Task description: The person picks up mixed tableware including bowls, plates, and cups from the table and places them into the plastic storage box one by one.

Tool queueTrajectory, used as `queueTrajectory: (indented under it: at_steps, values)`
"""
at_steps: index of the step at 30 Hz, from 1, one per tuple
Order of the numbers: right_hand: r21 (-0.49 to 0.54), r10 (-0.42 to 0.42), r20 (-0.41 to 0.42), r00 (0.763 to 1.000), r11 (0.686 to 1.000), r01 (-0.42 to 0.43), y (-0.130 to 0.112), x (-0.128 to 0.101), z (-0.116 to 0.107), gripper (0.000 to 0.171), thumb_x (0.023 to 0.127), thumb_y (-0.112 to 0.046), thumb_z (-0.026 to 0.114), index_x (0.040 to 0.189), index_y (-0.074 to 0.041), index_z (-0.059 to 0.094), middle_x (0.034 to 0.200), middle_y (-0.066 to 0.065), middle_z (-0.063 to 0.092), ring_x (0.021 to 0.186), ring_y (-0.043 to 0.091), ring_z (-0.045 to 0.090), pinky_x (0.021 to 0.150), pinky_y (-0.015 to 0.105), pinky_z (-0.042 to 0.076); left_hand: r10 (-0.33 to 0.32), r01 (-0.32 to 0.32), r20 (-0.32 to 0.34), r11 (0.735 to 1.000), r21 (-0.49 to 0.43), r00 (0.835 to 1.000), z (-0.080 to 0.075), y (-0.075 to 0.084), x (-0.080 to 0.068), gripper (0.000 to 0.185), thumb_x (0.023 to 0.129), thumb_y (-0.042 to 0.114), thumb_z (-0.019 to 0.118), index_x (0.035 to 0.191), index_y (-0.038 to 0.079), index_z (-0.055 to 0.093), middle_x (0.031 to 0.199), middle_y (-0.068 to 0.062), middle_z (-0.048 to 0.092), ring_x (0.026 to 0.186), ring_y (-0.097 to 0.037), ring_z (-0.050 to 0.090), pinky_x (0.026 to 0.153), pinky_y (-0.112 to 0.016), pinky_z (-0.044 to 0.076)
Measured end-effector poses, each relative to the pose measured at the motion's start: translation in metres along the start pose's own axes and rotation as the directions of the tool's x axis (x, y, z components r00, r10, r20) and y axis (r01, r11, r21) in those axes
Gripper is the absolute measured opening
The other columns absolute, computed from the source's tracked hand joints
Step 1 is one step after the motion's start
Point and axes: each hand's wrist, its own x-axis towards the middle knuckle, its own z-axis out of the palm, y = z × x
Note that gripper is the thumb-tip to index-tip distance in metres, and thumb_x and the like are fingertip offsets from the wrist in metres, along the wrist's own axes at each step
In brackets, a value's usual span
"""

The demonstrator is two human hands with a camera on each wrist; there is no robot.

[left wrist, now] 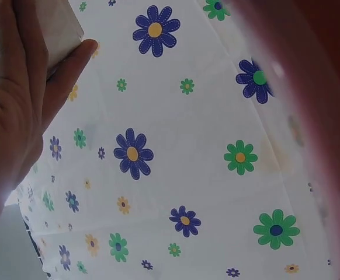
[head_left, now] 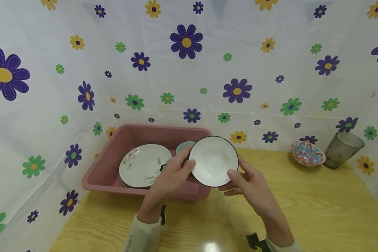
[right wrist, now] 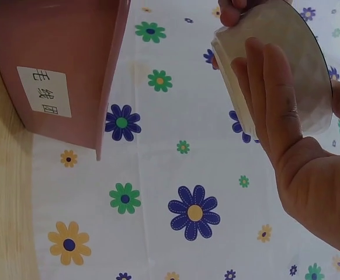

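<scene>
Both hands held a white bowl (head_left: 213, 161) tilted up over the pink tub's (head_left: 104, 171) near right corner.

The left hand (head_left: 170, 180) and right hand (head_left: 250, 185) each pinched the dark rim, thumb in front. Only the head view showed the plates (head_left: 144, 165) in the tub; the right wrist view showed the bowl's pale underside and a label (right wrist: 44, 91) on the tub.

— What are we wearing on our arms?
— Cream sleeves, ribbed at the cuffs, on both the left hand (head_left: 170, 178) and the right hand (head_left: 252, 185).
— Anything strapped on?
— A black strap at 6 o'clock of our left wrist, and a black mount with a yellow spot at our right wrist.
</scene>
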Motion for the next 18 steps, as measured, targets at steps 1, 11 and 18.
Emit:
queueTrajectory:
  at_steps: [1,11,18]
  values:
    - [0.002,-0.004,0.001,1.000,1.000,0.004,0.001,0.001,0.002,0.057,0.104,-0.016,0.052,0.157,-0.012,0.029,0.098,0.019,0.073,0.081,0.026,0.074,0.070,0.040,0.060,0.000,0.000,0.002,1.000,-0.009,1.000,-0.002,0.000,0.000,0.050,0.107,0.013,0.039,0.155,0.007,0.028,0.130,-0.018,0.057,0.103,-0.023,0.065,0.085,-0.029,0.056]
    - [-0.001,0.008,-0.027,1.000,1.000,-0.008,0.007,0.008,0.009,0.056,0.104,-0.021,0.052,0.156,-0.016,0.032,0.096,0.023,0.072,0.080,0.029,0.074,0.070,0.041,0.060,-0.018,0.018,0.006,1.000,-0.010,1.000,-0.012,0.001,0.002,0.045,0.106,0.011,0.042,0.150,0.007,0.036,0.122,-0.016,0.059,0.095,-0.024,0.068,0.078,-0.035,0.059]
    - [-0.014,0.018,0.045,0.999,1.000,-0.017,0.010,0.014,0.012,0.061,0.105,-0.022,0.051,0.159,-0.014,0.023,0.105,0.031,0.069,0.081,0.030,0.074,0.069,0.042,0.060,-0.069,0.068,-0.006,0.997,-0.028,0.998,-0.024,-0.005,0.001,0.045,0.106,0.012,0.040,0.151,0.004,0.034,0.126,-0.017,0.058,0.101,-0.024,0.065,0.082,-0.035,0.058]
